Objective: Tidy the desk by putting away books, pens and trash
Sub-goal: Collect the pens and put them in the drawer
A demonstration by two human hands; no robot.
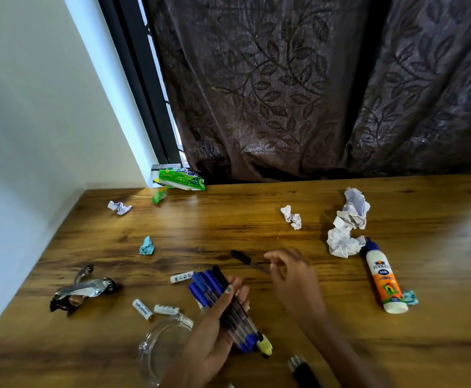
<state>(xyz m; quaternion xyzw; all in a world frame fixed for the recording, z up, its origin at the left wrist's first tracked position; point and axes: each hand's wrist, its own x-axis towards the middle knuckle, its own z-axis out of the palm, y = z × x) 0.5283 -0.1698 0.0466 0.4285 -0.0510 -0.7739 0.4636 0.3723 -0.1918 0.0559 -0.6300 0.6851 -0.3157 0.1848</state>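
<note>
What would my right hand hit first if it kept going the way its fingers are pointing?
Probably the lone black pen on the desk. Your right hand reaches up-left with fingers curled just above its near end; height above the pen is hard to judge.

A brown wood-grain counter (256,219) with dark streaks. Behind it hangs a dark brown curtain (298,79) patterned with leafy vines. A bundle of pens (217,298) shows blue caps, one black. White crumpled paper (346,222), a pale blue scrap (147,245), a green wrapper (179,179), a silver and brown foil wrapper (84,289). The glue bottle (386,278) is white and orange, capped blue.
</note>
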